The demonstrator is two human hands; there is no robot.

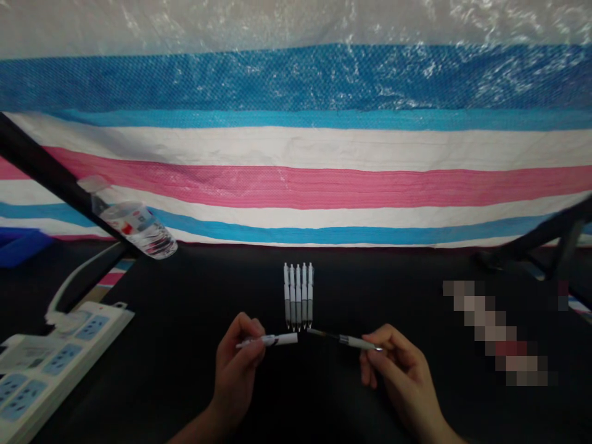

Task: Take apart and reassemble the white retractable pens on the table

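My left hand pinches the white upper barrel of a pen with a clip, its blunt end pointing right. Opposite it, my right hand is closed on the grey lower barrel of a pen. The metal tip of that lower barrel lies at my fingers, and a thin dark refill sticks out to the left. A gap separates the two pen parts. Just beyond them, several white pens with grey grips lie side by side, tips towards me.
On the left are a white power strip with a plugged-in cable and a tilted clear bottle. A blue tray sits at the far left. Black bars slant at both sides. A striped sheet hangs behind the black table. Something pixelated lies right.
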